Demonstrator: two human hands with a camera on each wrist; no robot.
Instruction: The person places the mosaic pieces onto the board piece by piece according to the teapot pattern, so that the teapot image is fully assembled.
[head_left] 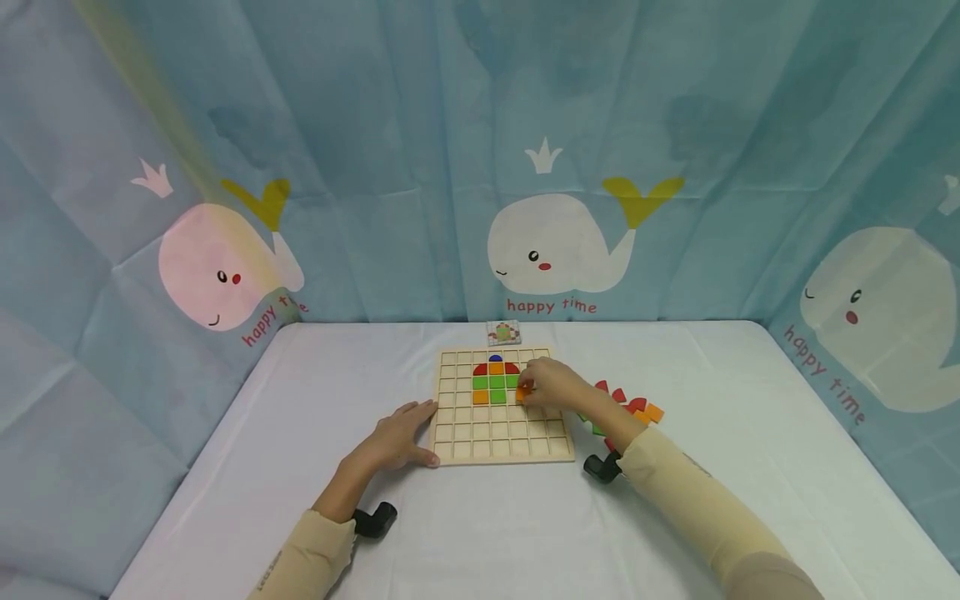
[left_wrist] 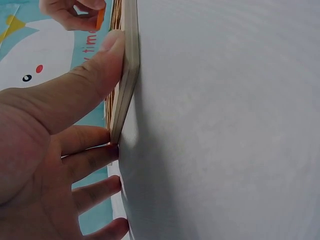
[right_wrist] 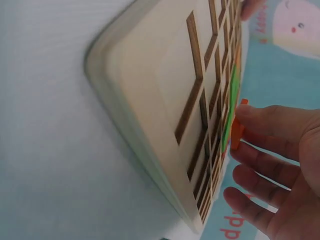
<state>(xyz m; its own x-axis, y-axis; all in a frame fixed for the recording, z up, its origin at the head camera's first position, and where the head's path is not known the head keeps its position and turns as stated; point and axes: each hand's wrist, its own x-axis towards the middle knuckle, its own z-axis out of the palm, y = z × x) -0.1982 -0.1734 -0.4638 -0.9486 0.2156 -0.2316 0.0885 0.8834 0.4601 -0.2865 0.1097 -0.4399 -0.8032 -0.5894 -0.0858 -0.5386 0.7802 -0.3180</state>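
A square wooden grid board (head_left: 463, 433) lies on the white table, with red, orange, green and blue tiles set in its upper cells. My right hand (head_left: 557, 386) is over the right half of the board, pinching an orange square tile (right_wrist: 235, 140) between thumb and fingertips. That tile is close over the grid, beside the green tiles (head_left: 498, 382). At the board's left edge rests my left hand (head_left: 399, 436), its fingers spread and fairly straight. In the left wrist view, the left thumb (left_wrist: 82, 85) lies against the board's side.
Behind the board is a small picture card (head_left: 503, 332). Several loose red, orange and green tiles (head_left: 654, 413) lie to the right, partly hidden by the right forearm. Each wrist carries a black camera mount. A blue whale-print curtain (head_left: 375, 250) hangs behind the table.
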